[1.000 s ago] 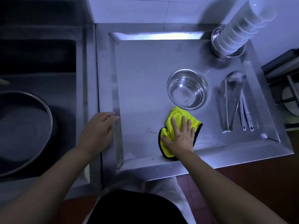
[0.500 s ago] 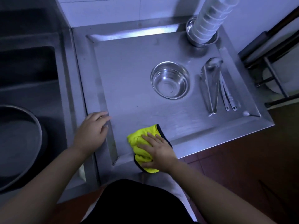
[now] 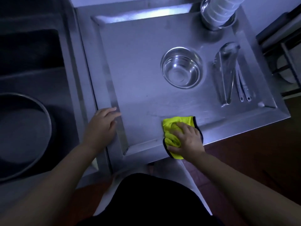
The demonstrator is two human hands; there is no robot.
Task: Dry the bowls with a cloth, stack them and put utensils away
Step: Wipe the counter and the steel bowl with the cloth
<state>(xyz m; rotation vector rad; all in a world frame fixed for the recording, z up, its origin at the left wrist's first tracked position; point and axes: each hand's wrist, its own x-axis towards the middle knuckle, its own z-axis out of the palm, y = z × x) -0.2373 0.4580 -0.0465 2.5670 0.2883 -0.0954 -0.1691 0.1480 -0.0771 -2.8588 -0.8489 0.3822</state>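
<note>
So far, little of the task looked finished. At nine o'clock a large dark basin sat in the sink, untouched by either hand. Moving right, the left hand rested on the raised left rim of the steel bench, fingers straight and relaxed, with nothing in its grip. Toward five o'clock of the bench's sunken tray, the right hand pressed down on the yellow cloth, which lay bunched against the near lip; the fingers curled over the fabric, a loose grip on the cloth and nothing else. The cloth was well apart from any bowl, so drying of this one had not begun, as far as I could judge.

At the centre right, roughly two o'clock from the cloth, a single steel bowl stood upright and alone, seemingly next to be dried. At one o'clock in the far corner, a stack of pale bowls leaned inside a metal bowl, which suggested some stacking was already done. At three o'clock the utensils, a ladle and some slim handled pieces, lay side by side on the bench, not yet put away. Whether they were dry could not be told.
</note>
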